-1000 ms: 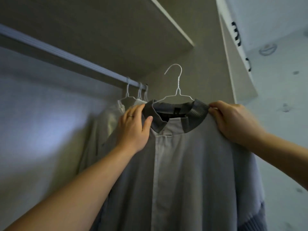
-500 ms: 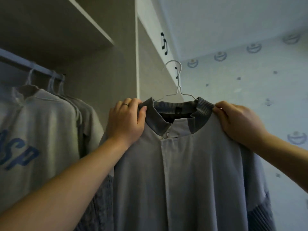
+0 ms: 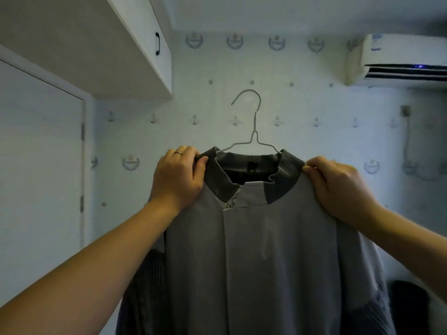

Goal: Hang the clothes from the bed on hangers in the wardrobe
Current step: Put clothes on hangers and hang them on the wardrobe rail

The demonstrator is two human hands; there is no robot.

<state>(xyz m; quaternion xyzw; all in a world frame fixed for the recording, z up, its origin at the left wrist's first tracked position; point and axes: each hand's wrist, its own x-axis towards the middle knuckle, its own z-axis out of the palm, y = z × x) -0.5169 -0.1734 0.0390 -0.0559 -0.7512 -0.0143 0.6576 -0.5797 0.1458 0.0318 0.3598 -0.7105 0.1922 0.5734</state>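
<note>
A grey jacket [image 3: 254, 250] with a dark ribbed collar hangs on a white wire hanger [image 3: 255, 122], held up in mid-air in front of me. My left hand [image 3: 177, 177] grips the jacket's left shoulder beside the collar. My right hand [image 3: 338, 184] grips its right shoulder. The hanger's hook stands free above the collar and is not on any rail. The wardrobe rail and the other hung clothes are out of view.
The wardrobe's upper cabinet [image 3: 135, 52] with a black handle juts out at the top left. A white door [image 3: 41, 165] is at the left. An air conditioner [image 3: 396, 59] sits high on the patterned wall at the right.
My view has swung right, away from the wardrobe rail and the hung shirts, to the room wall. Both hands keep the same grip on the jacket's shoulders.
</note>
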